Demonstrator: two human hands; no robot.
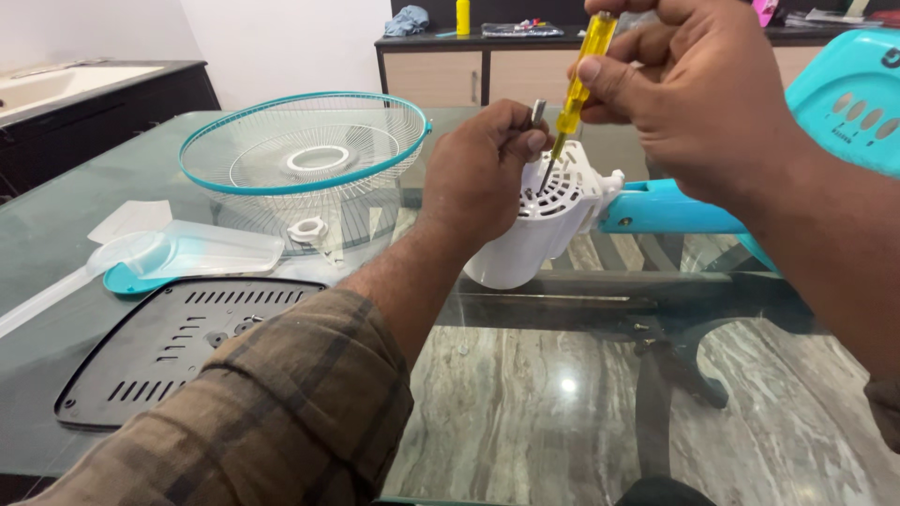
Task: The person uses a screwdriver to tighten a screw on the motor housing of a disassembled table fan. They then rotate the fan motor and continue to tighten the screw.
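On a glass table (pixel 525 412), the left hand (pixel 478 173) pinches a metal shaft (pixel 538 111), steadying the white motor housing (pixel 539 225). The right hand (pixel 698 89) closes its fingers round a yellow screwdriver (pixel 579 80), tip down in the housing's vents.

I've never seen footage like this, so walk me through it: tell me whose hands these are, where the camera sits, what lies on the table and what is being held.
There is one picture, taken by a camera worn on a person's head and looking down at their own two bare hands; no machine is involved. The right hand holds a yellow-handled screwdriver, its tip down in the white fan motor housing. The left hand steadies that housing at its top, by a short metal shaft. The housing joins a turquoise fan stand lying on a glass table. Also on the table are a wire fan guard with a turquoise rim, clear fan blades and a black vented panel.
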